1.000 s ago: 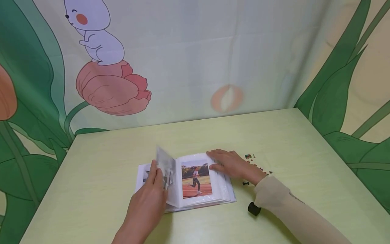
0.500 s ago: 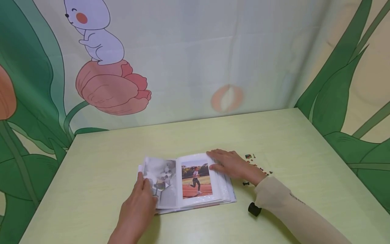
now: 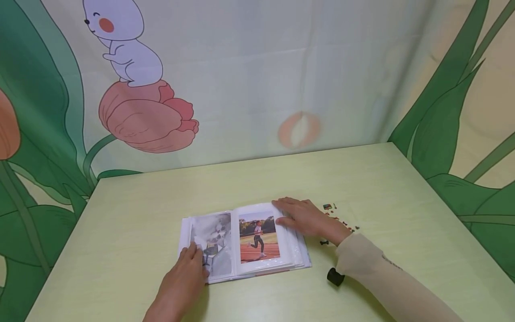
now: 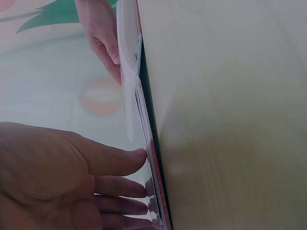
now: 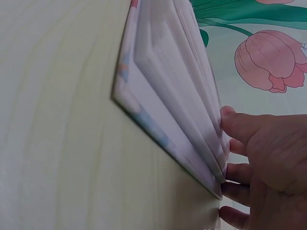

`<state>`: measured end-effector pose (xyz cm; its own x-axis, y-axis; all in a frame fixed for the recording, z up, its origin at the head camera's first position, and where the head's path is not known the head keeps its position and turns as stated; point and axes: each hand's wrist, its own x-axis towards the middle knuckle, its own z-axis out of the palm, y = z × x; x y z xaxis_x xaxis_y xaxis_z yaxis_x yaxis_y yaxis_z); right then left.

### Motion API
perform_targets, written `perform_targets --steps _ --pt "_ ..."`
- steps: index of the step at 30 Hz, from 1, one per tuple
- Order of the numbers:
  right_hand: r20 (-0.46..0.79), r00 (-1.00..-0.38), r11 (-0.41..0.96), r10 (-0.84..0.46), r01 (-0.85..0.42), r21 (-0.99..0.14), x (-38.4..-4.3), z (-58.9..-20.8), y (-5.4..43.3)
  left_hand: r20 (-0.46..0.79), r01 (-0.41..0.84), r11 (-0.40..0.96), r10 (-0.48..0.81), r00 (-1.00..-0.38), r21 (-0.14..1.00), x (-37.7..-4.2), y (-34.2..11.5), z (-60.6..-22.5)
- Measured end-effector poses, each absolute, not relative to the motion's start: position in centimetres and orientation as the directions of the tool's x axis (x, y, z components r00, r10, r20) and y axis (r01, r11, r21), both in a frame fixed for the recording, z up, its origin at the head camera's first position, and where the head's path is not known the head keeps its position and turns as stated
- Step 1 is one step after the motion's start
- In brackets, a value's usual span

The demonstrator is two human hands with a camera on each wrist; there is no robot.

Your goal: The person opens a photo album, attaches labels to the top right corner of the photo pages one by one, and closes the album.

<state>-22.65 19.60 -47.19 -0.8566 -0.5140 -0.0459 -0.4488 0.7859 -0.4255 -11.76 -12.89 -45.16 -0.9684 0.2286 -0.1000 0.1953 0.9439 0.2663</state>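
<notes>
A photo album (image 3: 291, 255) lies open on the table. Its right page carries a colour photo of a runner (image 3: 259, 237) on a track, and its left page a grey picture (image 3: 217, 223) in a clear sleeve. My left hand (image 3: 181, 273) rests on the lower left of the left page. In the left wrist view, that hand's thumb and fingertips touch the page with the fingers fairly straight. My right hand (image 3: 301, 217) rests on the album's upper right edge. From the right wrist view, its fingers (image 5: 237, 173) are extended against the stack of pages and the cover.
Several tiny coloured pieces (image 3: 338, 220) lie scattered right of the album, partly behind my right forearm, with a dark bone-shaped piece (image 3: 324, 243) nearby. A black object (image 3: 335, 277) sits by my right cuff. A printed curtain (image 3: 241, 89) hangs along the table's back edge.
The lifted left page has come down to the left and now lies flat. My left hand has moved left and down with it. The right hand has stayed in place.
</notes>
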Motion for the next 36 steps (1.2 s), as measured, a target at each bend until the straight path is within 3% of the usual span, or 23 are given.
perform_targets --steps 20,27,36 --pt "-0.022 -0.868 0.783 -0.495 -0.436 -0.444 -22.9 -47.5 20.0 -0.090 0.242 0.956 0.259 -0.962 0.169 -11.7 -12.9 -44.7" --pt "-0.023 -0.874 0.736 -0.485 -0.394 -0.551 -23.1 -47.0 21.0 -0.023 0.265 0.945 0.274 -0.962 0.193 -11.6 -12.6 -44.2" --pt "0.041 -0.887 0.708 -0.459 -0.393 -0.587 -22.3 -45.3 24.0 0.173 0.345 0.896 0.306 -0.936 0.279 -11.6 -11.3 -43.4"
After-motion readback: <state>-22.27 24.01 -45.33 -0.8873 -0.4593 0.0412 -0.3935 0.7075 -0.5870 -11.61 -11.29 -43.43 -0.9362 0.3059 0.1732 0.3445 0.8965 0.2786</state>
